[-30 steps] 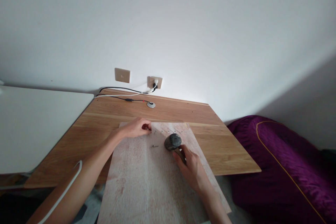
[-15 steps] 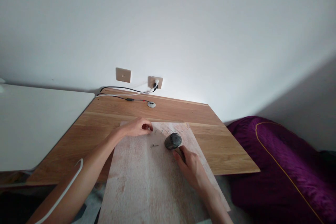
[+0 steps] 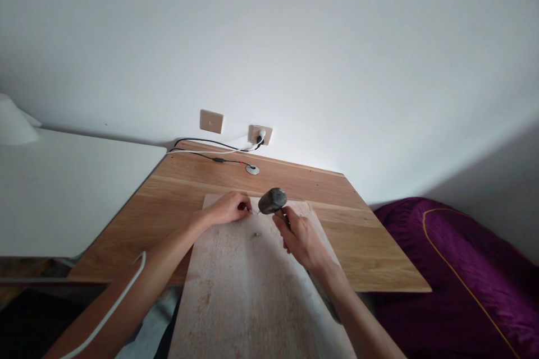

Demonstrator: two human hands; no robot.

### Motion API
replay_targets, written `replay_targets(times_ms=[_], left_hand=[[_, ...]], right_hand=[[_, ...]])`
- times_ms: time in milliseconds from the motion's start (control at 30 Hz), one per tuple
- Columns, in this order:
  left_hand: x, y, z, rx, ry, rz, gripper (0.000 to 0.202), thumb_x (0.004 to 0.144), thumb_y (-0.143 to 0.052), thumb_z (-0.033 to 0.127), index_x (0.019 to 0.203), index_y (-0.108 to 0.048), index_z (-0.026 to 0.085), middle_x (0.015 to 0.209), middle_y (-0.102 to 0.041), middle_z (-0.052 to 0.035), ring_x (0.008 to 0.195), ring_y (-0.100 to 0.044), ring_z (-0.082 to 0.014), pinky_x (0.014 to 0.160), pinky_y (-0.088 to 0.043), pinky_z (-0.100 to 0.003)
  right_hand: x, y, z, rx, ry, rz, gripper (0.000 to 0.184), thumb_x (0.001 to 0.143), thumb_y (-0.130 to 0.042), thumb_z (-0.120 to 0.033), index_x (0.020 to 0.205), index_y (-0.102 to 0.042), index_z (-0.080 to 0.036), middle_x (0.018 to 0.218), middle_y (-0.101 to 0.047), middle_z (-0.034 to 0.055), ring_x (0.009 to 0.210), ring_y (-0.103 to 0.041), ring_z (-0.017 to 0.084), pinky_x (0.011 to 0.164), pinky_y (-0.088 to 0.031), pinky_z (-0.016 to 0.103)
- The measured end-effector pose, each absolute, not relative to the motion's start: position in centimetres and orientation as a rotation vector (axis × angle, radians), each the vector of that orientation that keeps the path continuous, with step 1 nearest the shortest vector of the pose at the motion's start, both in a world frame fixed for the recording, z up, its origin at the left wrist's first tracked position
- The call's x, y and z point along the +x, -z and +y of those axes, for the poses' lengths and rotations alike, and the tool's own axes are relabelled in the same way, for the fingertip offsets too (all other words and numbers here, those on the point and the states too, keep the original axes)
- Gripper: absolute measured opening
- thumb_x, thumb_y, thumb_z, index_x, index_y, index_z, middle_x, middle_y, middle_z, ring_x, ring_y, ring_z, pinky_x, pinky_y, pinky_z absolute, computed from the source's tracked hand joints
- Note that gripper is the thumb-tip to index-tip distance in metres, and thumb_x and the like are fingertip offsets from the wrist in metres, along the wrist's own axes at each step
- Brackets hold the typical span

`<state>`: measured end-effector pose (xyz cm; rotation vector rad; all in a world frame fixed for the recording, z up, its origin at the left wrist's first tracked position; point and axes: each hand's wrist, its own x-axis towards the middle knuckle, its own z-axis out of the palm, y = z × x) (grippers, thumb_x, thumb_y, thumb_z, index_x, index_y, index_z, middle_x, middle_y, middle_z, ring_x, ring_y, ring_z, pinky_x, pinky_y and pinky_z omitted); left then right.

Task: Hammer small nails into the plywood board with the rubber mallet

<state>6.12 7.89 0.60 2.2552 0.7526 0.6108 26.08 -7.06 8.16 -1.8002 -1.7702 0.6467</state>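
A pale wooden board (image 3: pixel 248 291) lies across the front of a brown wooden desk (image 3: pixel 193 190) and juts toward me. My left hand (image 3: pixel 228 208) rests at the board's far end, its fingertips pinched on a small nail (image 3: pixel 251 212). My right hand (image 3: pixel 300 238) grips the handle of a hammer, whose dark head (image 3: pixel 272 201) hangs just right of the nail and a little above the board. Another loose nail (image 3: pixel 255 234) lies on the board between my hands.
A white table top (image 3: pixel 63 190) adjoins the desk on the left. Wall sockets (image 3: pixel 260 134) with black and white cables (image 3: pixel 202 151) sit behind the desk. A purple cushion (image 3: pixel 458 269) lies to the right. A white cable (image 3: pixel 113 297) crosses my left forearm.
My right hand has lifted the hammer off the board and swung its head left, close to the nail that my left hand pinches. The view shifted slightly.
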Motion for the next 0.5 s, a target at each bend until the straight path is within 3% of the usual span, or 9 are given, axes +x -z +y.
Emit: replay_targets(times_ms=[133,300,500], left_hand=[[6.1,-0.8,7.8,2.259,-0.626,0.689,0.007,0.079,-0.071,0.017,0.086,-0.074,0.018,0.085,-0.07,-0.0031,0.075,-0.062,-0.0181,0.069,-0.04,-0.026],[6.0,-0.8,7.6,2.263,-0.734,0.66,0.034,0.071,-0.086,0.026,0.101,-0.073,0.018,0.1,-0.073,-0.005,0.091,-0.064,-0.0224,0.079,-0.043,-0.027],[6.2,-0.4,7.7,2.255,-0.706,0.701,0.012,0.082,-0.079,0.026,0.084,-0.073,0.016,0.078,-0.068,-0.0012,0.071,-0.06,-0.0163,0.065,-0.038,-0.025]], right_hand=[[25.1,-7.7,-6.1,-1.763,-0.493,-1.865,0.022,0.103,-0.044,-0.037,0.094,-0.059,-0.024,0.066,-0.071,0.0024,0.057,-0.068,0.02,0.055,-0.04,0.027],[24.7,-6.7,-5.4,-1.791,-0.359,-2.0,0.017,0.1,-0.051,-0.03,0.087,-0.061,-0.024,0.078,-0.077,0.0075,0.07,-0.071,0.022,0.06,-0.036,0.028],[25.3,-7.0,-5.6,-1.793,-0.454,-1.884,0.021,0.102,-0.045,-0.033,0.095,-0.06,-0.022,0.062,-0.068,0.0018,0.054,-0.064,0.018,0.055,-0.037,0.026]])
